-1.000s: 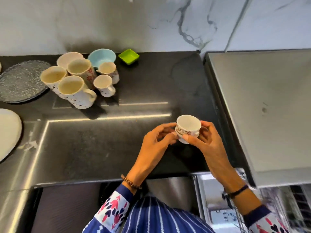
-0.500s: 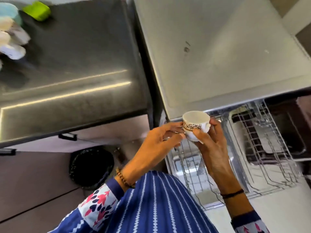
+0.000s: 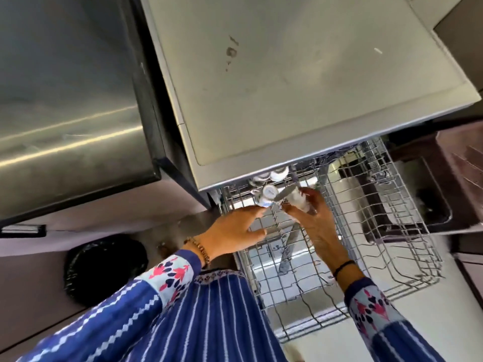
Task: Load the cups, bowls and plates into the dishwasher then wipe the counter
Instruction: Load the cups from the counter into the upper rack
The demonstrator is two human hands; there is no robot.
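Just beneath dishwasher edge [image 3: 313, 152], right hand [image 3: 315, 223] grips cup [image 3: 298, 199].

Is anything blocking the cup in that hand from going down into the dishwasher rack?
Nothing visible blocks it. The right hand holds the cup just over the wire rack, which looks free below it. Upside-down cups stand close on its left, by the left hand.

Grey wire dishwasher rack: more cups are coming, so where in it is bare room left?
The rack's right half is bare, as is the near left part below the wrists. The far left corner, under the grey dishwasher top, is crowded: upturned white cups stand there, and the right hand holds another small white cup beside them.
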